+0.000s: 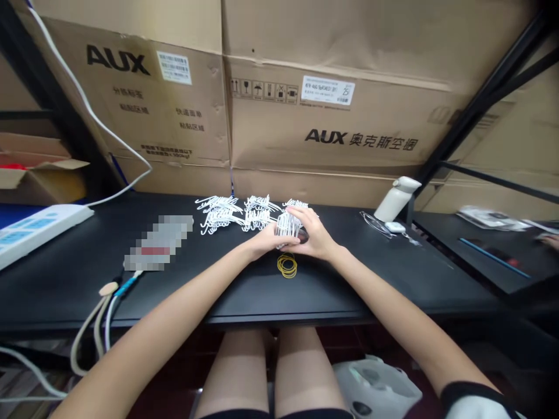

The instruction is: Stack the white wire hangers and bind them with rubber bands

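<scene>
Between my two hands stands a small bundle of thin white hooks (286, 226), lined up close together. My left hand (264, 241) is closed on its left side, with the thumb across the front. My right hand (318, 234) wraps it from the right, fingers over the top and thumb below. Just in front of the hands lies a loose pile of yellow rubber bands (287, 266). Behind and to the left, more white hooks sit in clusters: one at the left (218, 214), another in the middle (257, 213). A further cluster is partly hidden behind my right hand.
A pixelated flat object (161, 238) with a cord lies left on the black table (244, 297), near a white power strip (43, 230). At right stand a white bottle (396, 199) and a small white case (395, 227). Cardboard boxes (271, 134) wall the back. Another person's hand (551, 241) shows far right.
</scene>
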Tool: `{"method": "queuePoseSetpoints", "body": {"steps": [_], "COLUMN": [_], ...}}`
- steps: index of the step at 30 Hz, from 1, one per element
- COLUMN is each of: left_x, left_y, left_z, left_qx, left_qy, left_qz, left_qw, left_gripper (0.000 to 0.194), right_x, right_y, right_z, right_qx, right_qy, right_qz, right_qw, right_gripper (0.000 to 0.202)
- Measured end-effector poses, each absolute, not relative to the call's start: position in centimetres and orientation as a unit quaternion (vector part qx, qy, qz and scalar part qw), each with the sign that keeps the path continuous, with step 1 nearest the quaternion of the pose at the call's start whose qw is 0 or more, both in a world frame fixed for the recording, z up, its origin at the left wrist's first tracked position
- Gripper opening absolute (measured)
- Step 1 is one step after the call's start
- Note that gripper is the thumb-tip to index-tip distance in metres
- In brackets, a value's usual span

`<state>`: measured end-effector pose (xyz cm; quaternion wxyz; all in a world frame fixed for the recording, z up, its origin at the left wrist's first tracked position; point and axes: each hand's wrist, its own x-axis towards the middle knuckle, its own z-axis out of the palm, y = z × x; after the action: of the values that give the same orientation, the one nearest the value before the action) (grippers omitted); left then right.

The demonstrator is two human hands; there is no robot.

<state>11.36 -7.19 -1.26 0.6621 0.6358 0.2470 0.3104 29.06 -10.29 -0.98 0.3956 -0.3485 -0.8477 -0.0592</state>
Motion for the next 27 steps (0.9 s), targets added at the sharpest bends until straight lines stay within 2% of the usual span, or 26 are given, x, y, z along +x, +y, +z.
{"method": "queuePoseSetpoints", "body": {"steps": [2, 3, 5, 7, 9, 14, 18, 21, 23, 27], "left_x": [11.3, 11.3, 11.2, 11.1, 11.1, 11.2, 11.2, 11.2, 11.3, 11.8], "left_y": [-7.2, -7.1, -7.2, -7.3, -7.4, -7.7, -7.5, -7.1, -7.0, -7.2], "left_z": [-1.1, -0.9, -0.7, -0.6, -0.6, -0.5, -0.3, -0.4, -0.6, -1.2], "left_qx": [0.623, 0.618, 0.618, 0.626, 0.638, 0.662, 0.688, 0.708, 0.737, 0.827], "left_qy": [0.254, 0.258, 0.266, 0.264, 0.251, 0.249, 0.271, 0.284, 0.309, 0.332], "left_qz": [0.31, 0.311, 0.31, 0.302, 0.292, 0.282, 0.275, 0.268, 0.271, 0.304], "left_qw": [0.672, 0.674, 0.671, 0.669, 0.667, 0.649, 0.615, 0.588, 0.537, 0.337], "left_gripper": [0.028, 0.028, 0.026, 0.027, 0.029, 0.03, 0.034, 0.026, 0.022, 0.022], "right_x": [29.6, 29.8, 29.8, 29.5, 29.2, 29.0, 28.6, 28.2, 28.2, 28.7], "right_y": [-10.7, -11.0, -11.5, -11.8, -11.9, -11.7, -12.0, -12.9, -13.5, -14.3], "right_z": [-0.5, -0.3, 0.2, 0.4, 0.4, 0.2, 0.5, 1.1, 1.7, 2.7], "right_qx": [-0.358, -0.367, -0.379, -0.377, -0.369, -0.357, -0.345, -0.364, -0.383, -0.406], "right_qy": [-0.833, -0.819, -0.794, -0.799, -0.82, -0.85, -0.853, -0.838, -0.821, -0.794], "right_qz": [-0.038, -0.036, -0.045, -0.048, -0.036, -0.006, 0.041, 0.108, 0.17, 0.272], "right_qw": [0.42, 0.44, 0.473, 0.467, 0.436, 0.387, 0.39, 0.392, 0.387, 0.363], "right_gripper": [0.088, 0.084, 0.06, 0.032, 0.021, 0.02, 0.017, 0.018, 0.019, 0.028]}}
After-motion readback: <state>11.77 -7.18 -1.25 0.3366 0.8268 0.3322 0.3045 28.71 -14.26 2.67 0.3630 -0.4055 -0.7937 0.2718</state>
